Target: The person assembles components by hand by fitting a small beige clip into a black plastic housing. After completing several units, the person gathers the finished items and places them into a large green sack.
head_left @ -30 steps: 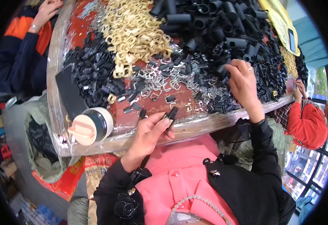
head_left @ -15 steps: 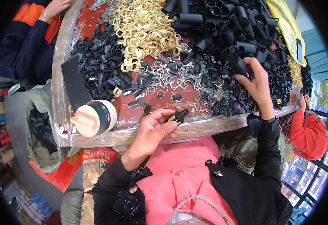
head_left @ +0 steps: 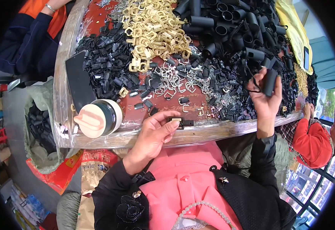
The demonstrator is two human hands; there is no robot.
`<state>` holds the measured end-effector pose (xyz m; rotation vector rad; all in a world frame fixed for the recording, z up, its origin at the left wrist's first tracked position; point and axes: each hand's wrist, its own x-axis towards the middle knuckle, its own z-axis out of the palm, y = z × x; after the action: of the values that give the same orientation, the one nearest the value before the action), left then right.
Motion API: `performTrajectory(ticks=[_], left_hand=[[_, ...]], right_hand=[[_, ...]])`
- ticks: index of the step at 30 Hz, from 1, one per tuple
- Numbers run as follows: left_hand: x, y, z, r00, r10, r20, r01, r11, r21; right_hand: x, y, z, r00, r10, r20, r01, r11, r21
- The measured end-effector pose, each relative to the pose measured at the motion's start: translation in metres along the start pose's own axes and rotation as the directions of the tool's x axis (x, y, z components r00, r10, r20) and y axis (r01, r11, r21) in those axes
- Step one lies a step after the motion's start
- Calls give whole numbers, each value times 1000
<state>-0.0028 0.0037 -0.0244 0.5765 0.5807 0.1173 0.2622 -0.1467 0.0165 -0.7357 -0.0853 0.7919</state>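
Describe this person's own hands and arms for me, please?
The left hand and right hand are human and bare, without gloves. The left sleeve and right sleeve are long, black fabric, leaving the wrists uncovered.

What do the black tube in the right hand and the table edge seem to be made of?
The black tube looks like matte plastic, smooth with little shine; coated metal is possible. The table edge seems wooden, brown grain under shiny film.
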Motion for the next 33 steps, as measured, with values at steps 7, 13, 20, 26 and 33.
performTrajectory(ticks=[7, 13, 20, 26, 33], left_hand=[[1, 1, 5, 999, 24, -35, -22, 998, 64], [4, 3, 14, 999, -13, -41, 24, 958, 286], [7, -2, 18, 997, -11, -70, 31, 956, 290], [10, -1, 13, 999, 0, -54, 10, 982, 187], [6, -2, 15, 996, -32, -83, 43, 990, 134]], right_hand=[[-34, 51, 30, 877, 355, 323, 231, 278, -933], [-39, 78, 51, 757, 421, 500, 466, 188, -865], [-41, 87, 44, 852, 290, 436, 395, 189, -899], [-47, 84, 52, 866, 176, 468, 457, 101, -884], [-56, 81, 56, 858, 233, 458, 457, 62, -887]])
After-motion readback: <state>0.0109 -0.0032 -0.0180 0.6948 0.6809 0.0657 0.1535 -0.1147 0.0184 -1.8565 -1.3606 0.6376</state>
